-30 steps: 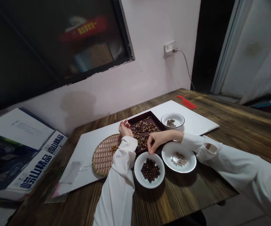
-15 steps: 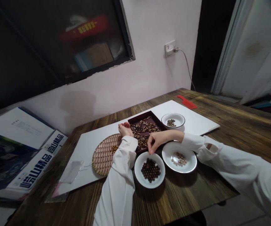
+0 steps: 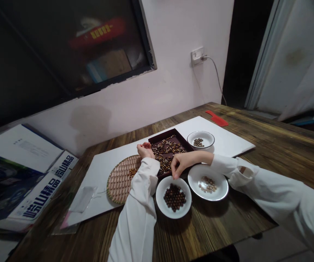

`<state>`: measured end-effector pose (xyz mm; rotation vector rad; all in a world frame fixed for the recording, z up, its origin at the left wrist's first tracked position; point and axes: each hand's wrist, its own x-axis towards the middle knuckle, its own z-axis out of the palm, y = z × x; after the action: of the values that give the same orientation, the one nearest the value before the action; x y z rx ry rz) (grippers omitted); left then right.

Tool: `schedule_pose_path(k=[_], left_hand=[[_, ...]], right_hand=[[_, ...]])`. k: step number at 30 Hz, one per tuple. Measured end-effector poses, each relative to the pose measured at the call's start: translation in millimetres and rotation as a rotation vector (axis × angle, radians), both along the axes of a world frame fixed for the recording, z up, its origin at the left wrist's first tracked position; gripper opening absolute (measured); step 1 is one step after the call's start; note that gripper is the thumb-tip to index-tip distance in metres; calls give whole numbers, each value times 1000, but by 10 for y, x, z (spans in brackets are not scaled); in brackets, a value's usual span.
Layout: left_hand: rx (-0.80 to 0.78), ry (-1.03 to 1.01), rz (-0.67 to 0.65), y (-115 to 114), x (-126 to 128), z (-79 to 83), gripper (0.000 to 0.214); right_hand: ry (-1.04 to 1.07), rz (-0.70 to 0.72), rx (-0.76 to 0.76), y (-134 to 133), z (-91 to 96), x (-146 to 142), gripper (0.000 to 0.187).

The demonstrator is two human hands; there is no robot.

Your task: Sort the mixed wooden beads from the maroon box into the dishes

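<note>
On your far left sits a printed box (image 3: 40, 196); then comes a clear plastic bag (image 3: 82, 200) lying partly on the white board (image 3: 228, 140). Next is your round woven tray (image 3: 118, 182), holding a few yellowish beads (image 3: 132, 172). Your left hand (image 3: 146, 150), palm up with fingers loosely curled, is at the left side of the dark red tray (image 3: 161, 136) of mixed beads (image 3: 165, 165) (whether it holds any, I cannot tell). Your right hand (image 3: 181, 163) has thumb and forefinger pinched narrow at the far rim of the white bowl (image 3: 160, 204) of dark beads (image 3: 174, 197); a bead between them cannot be made out. Farther right are a dark-rimmed bowl (image 3: 208, 140), a pale-bead bowl (image 3: 220, 179) and a red comb (image 3: 218, 120).
</note>
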<state>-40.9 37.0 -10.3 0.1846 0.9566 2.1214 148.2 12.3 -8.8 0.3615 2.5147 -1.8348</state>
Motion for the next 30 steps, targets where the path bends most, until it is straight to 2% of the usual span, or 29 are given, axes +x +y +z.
schedule_pose_path(k=[10, 17, 25, 30], left_hand=[[10, 5, -5, -14, 6, -5, 22], [36, 58, -16, 42, -49, -77, 27], [37, -10, -10, 23, -31, -45, 25], [62, 40, -21, 75, -90, -120, 28]], right_hand=[[7, 4, -10, -7, 2, 1, 30], [9, 5, 3, 10, -22, 1, 30], [4, 2, 1, 10, -22, 2, 30], [4, 2, -5, 1, -7, 2, 30]])
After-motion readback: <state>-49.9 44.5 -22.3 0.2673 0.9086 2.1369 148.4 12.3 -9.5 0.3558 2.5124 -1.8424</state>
